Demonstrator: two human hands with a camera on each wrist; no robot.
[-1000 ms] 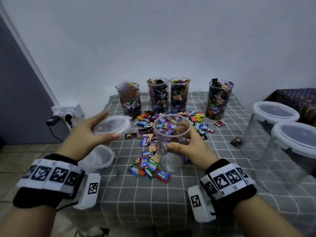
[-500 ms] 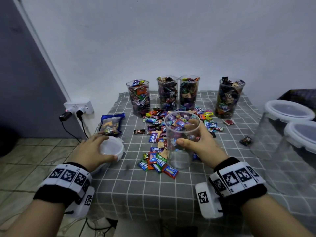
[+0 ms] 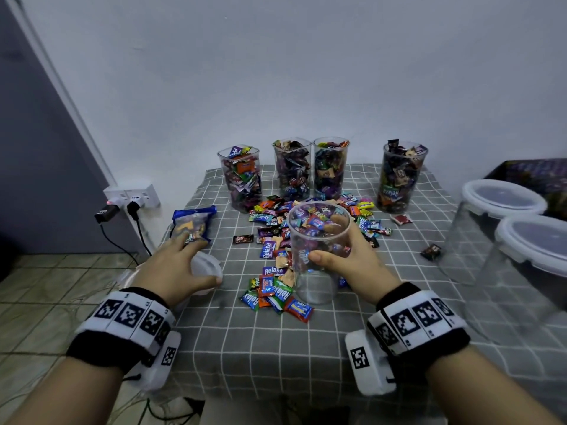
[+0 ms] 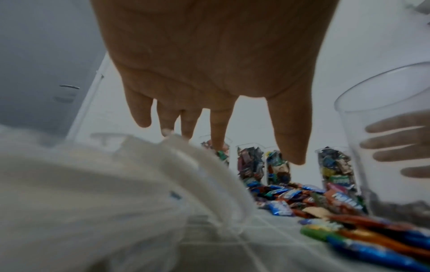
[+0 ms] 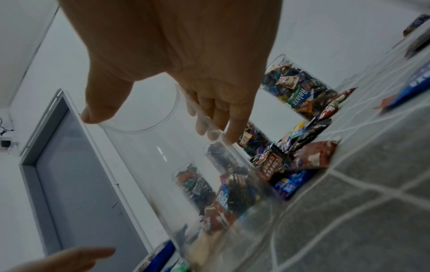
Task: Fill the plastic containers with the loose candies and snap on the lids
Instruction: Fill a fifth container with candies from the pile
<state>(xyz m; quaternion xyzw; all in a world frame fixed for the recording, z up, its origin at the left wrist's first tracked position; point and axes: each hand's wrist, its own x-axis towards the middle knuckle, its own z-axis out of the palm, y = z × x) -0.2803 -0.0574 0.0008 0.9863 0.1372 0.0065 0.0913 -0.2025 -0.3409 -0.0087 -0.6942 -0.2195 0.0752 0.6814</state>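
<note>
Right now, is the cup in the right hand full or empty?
Empty: the cup is clear to its bottom, and the candies lie outside it.

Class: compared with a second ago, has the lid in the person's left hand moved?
Yes. The lid has come down from beside the empty container's rim to the tablecloth, under the left hand.

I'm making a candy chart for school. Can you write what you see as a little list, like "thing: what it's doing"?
right hand: grips an empty clear cup standing by the candy pile
left hand: rests on white lids at the table's left edge, fingers fairly straight
loose candies: heaped mid-table on the grey checked cloth
full cups: four at the back, packed with candies, no lids on
big tubs: two at the right, lids on
blue bag: lies just beyond the left hand
</note>
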